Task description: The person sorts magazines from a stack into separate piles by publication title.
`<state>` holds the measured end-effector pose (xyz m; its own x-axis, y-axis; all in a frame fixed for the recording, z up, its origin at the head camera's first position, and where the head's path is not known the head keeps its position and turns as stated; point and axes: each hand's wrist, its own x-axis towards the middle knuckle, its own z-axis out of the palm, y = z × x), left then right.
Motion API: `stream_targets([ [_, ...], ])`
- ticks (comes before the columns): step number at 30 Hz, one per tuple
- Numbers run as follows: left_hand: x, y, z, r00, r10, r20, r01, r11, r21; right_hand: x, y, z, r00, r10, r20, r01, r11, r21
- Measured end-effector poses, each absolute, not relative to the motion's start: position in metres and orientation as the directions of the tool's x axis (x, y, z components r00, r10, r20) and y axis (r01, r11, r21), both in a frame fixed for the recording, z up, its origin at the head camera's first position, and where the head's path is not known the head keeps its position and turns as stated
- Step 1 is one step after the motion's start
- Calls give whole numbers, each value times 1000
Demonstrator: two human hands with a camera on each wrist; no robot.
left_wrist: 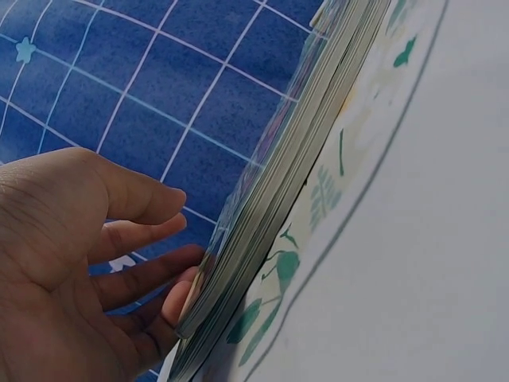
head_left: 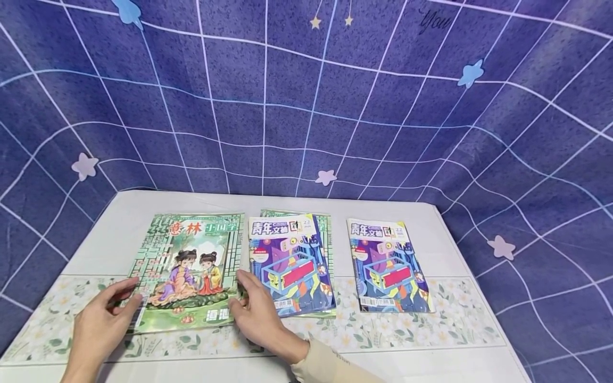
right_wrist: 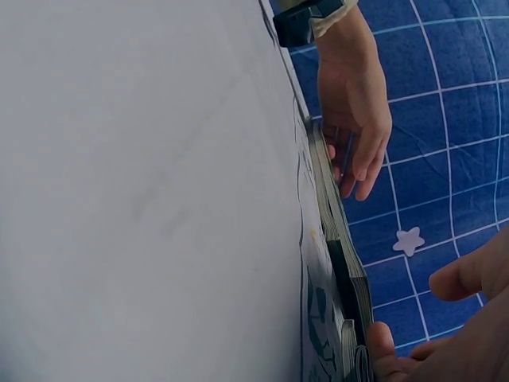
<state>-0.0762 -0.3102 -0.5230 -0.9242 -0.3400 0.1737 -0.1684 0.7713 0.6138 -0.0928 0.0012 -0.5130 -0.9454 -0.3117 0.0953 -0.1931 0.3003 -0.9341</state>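
Note:
A green magazine (head_left: pixel 193 255) with two cartoon children on its cover lies at the left of the table. In the left wrist view its stacked page edges (left_wrist: pixel 274 187) look like more than one magazine. My left hand (head_left: pixel 102 319) is at its left edge, fingers loosely bent, the lower fingertips touching the edge and the thumb apart. At its right edge rests my right hand (head_left: pixel 258 314), fingers and thumb spread. Just right of that hand a purple-and-white magazine (head_left: pixel 292 266) lies on another green magazine (head_left: pixel 326 226), mostly covered. Both hands also show in the right wrist view.
Another purple-and-white magazine (head_left: pixel 390 266) lies apart on the right. The white table (head_left: pixel 460 250) carries a floral strip (head_left: pixel 460 314) across its front half. A blue grid-patterned curtain (head_left: pixel 287 122) with stars stands behind and along the sides.

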Motion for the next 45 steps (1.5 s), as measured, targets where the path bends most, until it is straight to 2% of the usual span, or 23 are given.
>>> stream_targets([
  [8,-76,-306,-522,-915,-369,165,-199,766,611,-92,5,-512,-946,-312,89,-171,246,-954],
  [16,-76,-300,-518,-903,-376,210,-172,761,625,-92,10,-506,-949,-302,87,-154,205,-967],
  [31,-77,-276,-508,-915,-220,339,61,755,653,-86,26,-499,-958,-262,120,-161,144,-976],
  [45,-81,-237,-501,-929,-35,367,243,689,683,-83,44,-498,-964,-230,136,-171,140,-975],
])
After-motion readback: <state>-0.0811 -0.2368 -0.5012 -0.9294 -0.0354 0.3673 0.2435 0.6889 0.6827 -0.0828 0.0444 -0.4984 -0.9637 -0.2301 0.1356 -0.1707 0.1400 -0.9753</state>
